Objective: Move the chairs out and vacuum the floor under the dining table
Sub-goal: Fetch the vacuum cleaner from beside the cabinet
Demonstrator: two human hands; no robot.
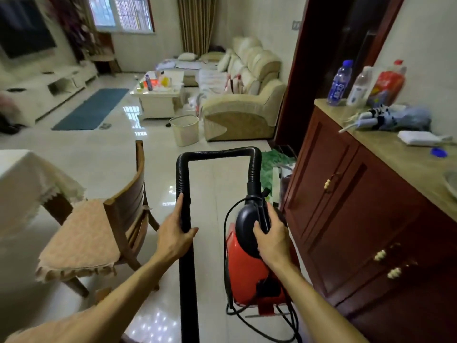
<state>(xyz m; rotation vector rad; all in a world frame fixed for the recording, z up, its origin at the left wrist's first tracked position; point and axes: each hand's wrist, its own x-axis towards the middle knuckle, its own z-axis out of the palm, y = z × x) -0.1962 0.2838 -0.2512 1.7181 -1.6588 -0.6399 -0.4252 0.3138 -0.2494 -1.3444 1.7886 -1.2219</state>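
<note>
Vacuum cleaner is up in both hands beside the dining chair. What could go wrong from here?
1. The power cord hangs in loose loops under the red vacuum body that the right hand holds; it could snag or trip you.
2. The wooden chair stands at the table, close to the wand in the left hand; the wand may knock it.
3. The sideboard is close on the right; a swing could topple its bottles.
</note>
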